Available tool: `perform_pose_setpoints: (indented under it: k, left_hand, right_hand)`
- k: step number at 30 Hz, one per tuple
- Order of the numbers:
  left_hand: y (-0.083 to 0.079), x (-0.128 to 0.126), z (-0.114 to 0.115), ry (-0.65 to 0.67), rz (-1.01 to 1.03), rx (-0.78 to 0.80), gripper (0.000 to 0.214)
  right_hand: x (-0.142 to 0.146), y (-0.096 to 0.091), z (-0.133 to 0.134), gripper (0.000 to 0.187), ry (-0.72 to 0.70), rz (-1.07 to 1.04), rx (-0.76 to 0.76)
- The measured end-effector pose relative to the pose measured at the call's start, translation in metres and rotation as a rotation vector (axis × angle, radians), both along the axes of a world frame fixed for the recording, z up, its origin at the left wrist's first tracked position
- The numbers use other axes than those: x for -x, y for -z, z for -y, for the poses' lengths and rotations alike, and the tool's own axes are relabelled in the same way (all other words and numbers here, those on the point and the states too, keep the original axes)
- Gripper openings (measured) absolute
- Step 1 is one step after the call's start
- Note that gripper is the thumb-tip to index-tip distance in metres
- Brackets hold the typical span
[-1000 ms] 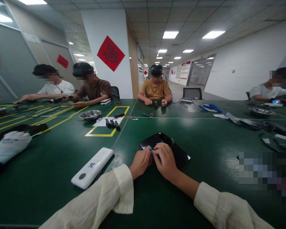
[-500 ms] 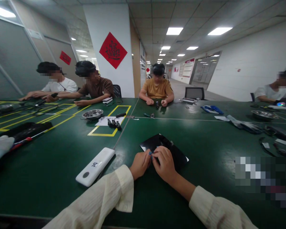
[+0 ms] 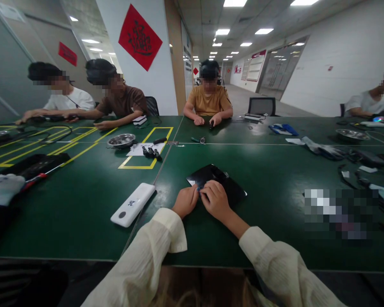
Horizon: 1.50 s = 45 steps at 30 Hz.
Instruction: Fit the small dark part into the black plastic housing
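My left hand (image 3: 185,201) and my right hand (image 3: 215,200) rest side by side on the green table (image 3: 83,204), fingers curled and fingertips meeting at the near edge of a flat black mat (image 3: 220,181). The fingers are pressed together in a pinch over something too small to make out. A small dark part (image 3: 220,173) lies on the mat just beyond my right hand. A white power bank (image 3: 133,204) lies to the left of my left hand.
Several people sit around the table. A metal bowl (image 3: 121,140), a sheet with small black parts (image 3: 150,152) and a yellow taped rectangle lie at the centre left. A black tray (image 3: 35,164) and a white glove (image 3: 1,187) are at left, with gloves and cables at right.
The camera has tilted down and pulled back, so the table's near edge and my lap show. My hands stay together at the mat's near edge.
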<state>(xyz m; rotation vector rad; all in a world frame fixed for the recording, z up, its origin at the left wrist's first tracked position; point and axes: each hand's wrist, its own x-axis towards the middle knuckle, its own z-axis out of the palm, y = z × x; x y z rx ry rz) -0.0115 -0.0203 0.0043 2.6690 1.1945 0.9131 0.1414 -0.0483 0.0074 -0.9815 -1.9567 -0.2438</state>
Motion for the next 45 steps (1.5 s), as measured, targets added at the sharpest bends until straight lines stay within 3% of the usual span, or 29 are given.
perform_pose_setpoints:
  k: [10,13,17,19,22,27,30,40,45]
  left_hand:
    - [0.003,-0.001,0.002,-0.127,0.062,0.045,0.026]
    - [0.002,0.000,0.002,-0.218,0.151,0.083,0.026]
    - [0.002,0.003,-0.002,-0.362,0.247,0.106,0.035]
    - [0.003,0.003,-0.005,-0.416,0.288,0.122,0.039]
    - [0.004,0.003,-0.009,-0.455,0.319,0.142,0.041]
    - [0.004,0.002,-0.011,-0.467,0.324,0.155,0.040]
    - [0.003,0.001,-0.010,-0.459,0.310,0.153,0.038]
    - [0.003,0.002,-0.005,-0.452,0.287,0.118,0.036]
    - [0.005,0.002,-0.004,-0.404,0.247,0.111,0.036]
  right_hand:
    - [-0.002,-0.001,0.000,0.020,0.001,0.049,0.019]
    - [-0.002,0.003,0.003,0.024,0.131,0.007,0.011]
    - [-0.009,0.003,0.001,0.035,0.425,-0.046,0.049]
    - [-0.016,-0.006,-0.004,0.045,0.539,-0.030,0.104]
    - [-0.025,-0.026,-0.016,0.062,0.599,0.096,0.259]
    - [-0.029,-0.053,-0.036,0.060,0.527,0.338,0.560]
    - [-0.030,-0.058,-0.045,0.050,0.517,0.343,0.728]
    - [-0.072,-0.065,-0.079,0.022,0.292,-0.164,0.903]
    - [-0.080,-0.046,-0.084,0.025,0.103,-0.633,1.139]
